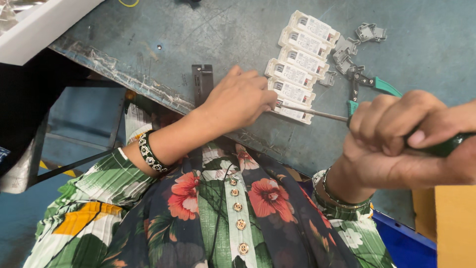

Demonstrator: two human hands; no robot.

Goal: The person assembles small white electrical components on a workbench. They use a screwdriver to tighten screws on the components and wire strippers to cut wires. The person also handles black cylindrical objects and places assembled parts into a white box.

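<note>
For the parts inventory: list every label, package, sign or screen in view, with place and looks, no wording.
Labels: small printed rectangles, white and grey with red marks, one on each white module in the row on the bench, above the left hand.
Cardboard box: plain tan, bottom right, below the right hand.
No signs or screens.

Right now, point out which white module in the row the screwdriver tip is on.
The nearest white module, at the row's end by the table edge. The left hand rests on it, and the screwdriver shaft from the right hand ends there.
</note>
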